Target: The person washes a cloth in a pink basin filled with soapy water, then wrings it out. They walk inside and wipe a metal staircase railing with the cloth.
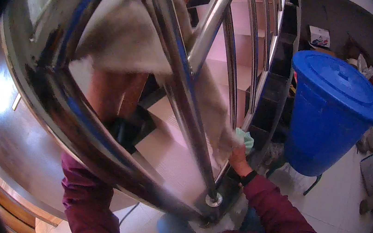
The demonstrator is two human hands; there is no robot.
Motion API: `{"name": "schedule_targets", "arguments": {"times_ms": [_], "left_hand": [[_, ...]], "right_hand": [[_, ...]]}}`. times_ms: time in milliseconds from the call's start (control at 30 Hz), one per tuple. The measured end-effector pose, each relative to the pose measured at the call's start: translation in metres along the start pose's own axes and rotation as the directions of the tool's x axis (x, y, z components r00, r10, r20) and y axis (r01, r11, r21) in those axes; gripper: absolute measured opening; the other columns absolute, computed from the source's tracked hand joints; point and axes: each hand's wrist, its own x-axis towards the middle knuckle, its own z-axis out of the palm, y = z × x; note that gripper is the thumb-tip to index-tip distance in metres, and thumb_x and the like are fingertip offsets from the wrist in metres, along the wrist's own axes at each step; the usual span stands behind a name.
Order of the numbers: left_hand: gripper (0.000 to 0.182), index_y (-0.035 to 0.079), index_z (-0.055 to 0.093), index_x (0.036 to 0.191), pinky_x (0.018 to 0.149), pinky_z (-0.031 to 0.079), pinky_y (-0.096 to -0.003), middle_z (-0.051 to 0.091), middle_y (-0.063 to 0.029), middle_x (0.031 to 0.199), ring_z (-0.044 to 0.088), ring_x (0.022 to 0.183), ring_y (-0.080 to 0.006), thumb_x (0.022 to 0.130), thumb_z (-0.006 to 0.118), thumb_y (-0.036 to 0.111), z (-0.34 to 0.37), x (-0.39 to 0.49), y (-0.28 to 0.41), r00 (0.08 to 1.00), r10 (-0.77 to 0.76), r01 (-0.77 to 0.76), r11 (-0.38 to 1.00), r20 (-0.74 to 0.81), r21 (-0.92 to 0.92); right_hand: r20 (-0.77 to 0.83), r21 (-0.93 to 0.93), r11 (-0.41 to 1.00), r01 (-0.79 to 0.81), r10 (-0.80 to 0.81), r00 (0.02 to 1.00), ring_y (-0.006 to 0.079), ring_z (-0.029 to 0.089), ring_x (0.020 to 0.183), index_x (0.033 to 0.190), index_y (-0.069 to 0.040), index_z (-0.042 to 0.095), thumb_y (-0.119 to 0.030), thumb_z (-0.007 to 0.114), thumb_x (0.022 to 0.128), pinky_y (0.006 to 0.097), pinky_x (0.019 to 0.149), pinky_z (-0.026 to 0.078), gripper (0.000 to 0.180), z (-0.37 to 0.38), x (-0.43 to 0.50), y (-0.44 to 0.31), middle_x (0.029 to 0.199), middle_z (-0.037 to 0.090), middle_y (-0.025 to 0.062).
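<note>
A polished metal stair railing (193, 120) with slanting bars and a broad curved handrail (99, 144) fills the middle of the view. Behind its bars hangs a blurred beige cloth (132, 47), stretching down to the right. My right hand (241, 160), with a dark band at the wrist, grips a pale green cloth (245, 140) low beside the balusters. The beige cloth's lower end meets that hand; whether it is also gripped is unclear. A maroon left sleeve (87, 195) passes under the handrail. My left hand itself is hidden, and a blurred reddish-brown shape shows below the beige cloth.
Pale stair treads (164, 113) with dark edges lie behind the railing. To the right, a lidded blue plastic bin (320, 133) stands on a stool-like support with dark legs. Assorted clutter lines the far right wall. A glossy brown surface (23, 138) curves along the left.
</note>
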Motion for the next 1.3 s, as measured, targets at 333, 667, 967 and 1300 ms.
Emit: {"name": "schedule_targets", "arguments": {"times_ms": [333, 667, 967, 1300], "left_hand": [[0.025, 0.004, 0.055, 0.100, 0.071, 0.044, -0.0327, 0.059, -0.0053, 0.083, 0.055, 0.079, -0.0207, 0.082, 0.062, 0.018, 0.010, -0.010, -0.113, 0.976, -0.216, 0.193, 0.891, 0.011, 0.410], [0.015, 0.005, 0.056, 0.091, 0.063, 0.042, -0.0314, 0.055, -0.0016, 0.076, 0.052, 0.070, -0.0191, 0.081, 0.060, 0.015, 0.024, -0.066, -0.074, 0.994, 0.102, -0.105, 0.952, 0.026, 0.288], [0.006, 0.006, 0.057, 0.083, 0.056, 0.041, -0.0303, 0.052, 0.0018, 0.070, 0.049, 0.062, -0.0177, 0.080, 0.058, 0.012, 0.048, -0.147, -0.028, 0.722, 0.125, -0.112, 0.992, 0.680, -0.062], [0.020, 0.003, 0.042, 0.058, 0.044, 0.034, -0.0306, 0.042, -0.0051, 0.053, 0.044, 0.051, -0.0184, 0.076, 0.050, 0.000, 0.098, -0.161, -0.043, -0.407, 0.403, 0.576, 0.810, 0.820, -0.112]], "right_hand": [[0.014, -0.153, 0.988, 0.028, -0.026, 1.000, 0.0349, 0.057, 0.079, 0.094, -0.003, 0.057, -0.006, 0.060, 0.084, 0.0413, 0.073, 0.043, 0.011, 0.002, -0.003, 0.012, 0.084, 0.060, 0.0128], [0.039, -0.020, 0.987, -0.162, 0.162, 0.986, 0.0257, 0.057, 0.075, 0.095, -0.004, 0.056, -0.007, 0.059, 0.085, 0.0363, 0.070, 0.044, 0.011, 0.003, 0.000, 0.011, 0.082, 0.059, 0.0084], [0.070, 0.082, 0.970, -0.229, 0.223, 0.972, 0.0378, 0.055, 0.094, 0.110, -0.003, 0.055, -0.022, 0.050, 0.091, 0.0459, 0.081, 0.043, 0.027, -0.006, -0.010, -0.002, 0.101, 0.061, 0.0205], [0.157, 0.826, 0.495, -0.269, 0.257, 0.954, 0.0199, 0.052, 0.113, 0.126, -0.004, 0.046, -0.020, 0.048, 0.096, 0.0345, 0.098, 0.042, 0.035, -0.126, 0.112, -0.046, 0.124, 0.053, 0.0091]]}}
